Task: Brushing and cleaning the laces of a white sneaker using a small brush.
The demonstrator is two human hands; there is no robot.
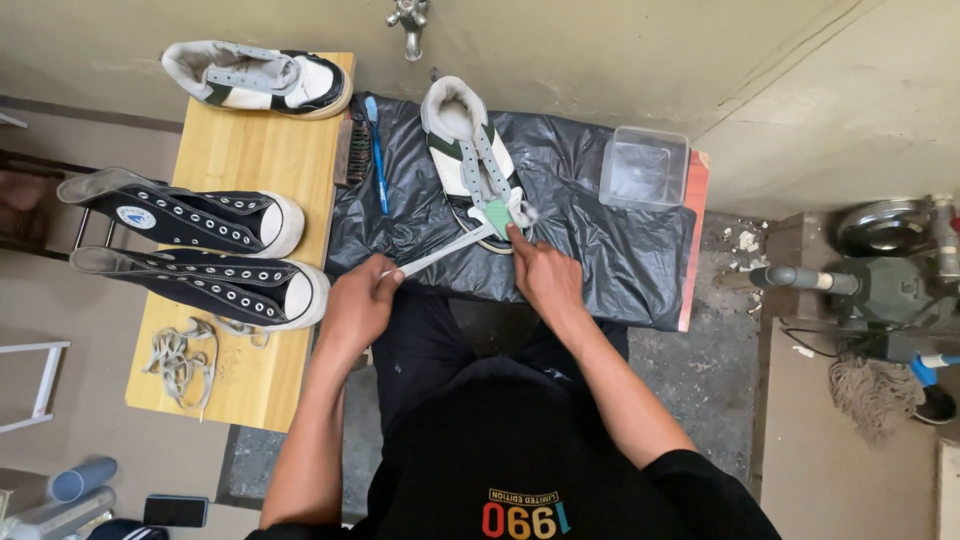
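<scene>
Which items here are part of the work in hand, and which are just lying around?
In use:
left hand holding a flat grey strip
right hand at the green-and-white sneaker
black plastic sheet under it

Lying about:
two black high-tops
second green-and-white sneaker
blue-handled brush
clear tub
loose laces

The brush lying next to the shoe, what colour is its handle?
Blue. The brush lies on the black plastic sheet; the head view shows it best.

White-and-green sneaker (466,150) upright on black plastic, pale lace (440,256) stretched taut.
</scene>
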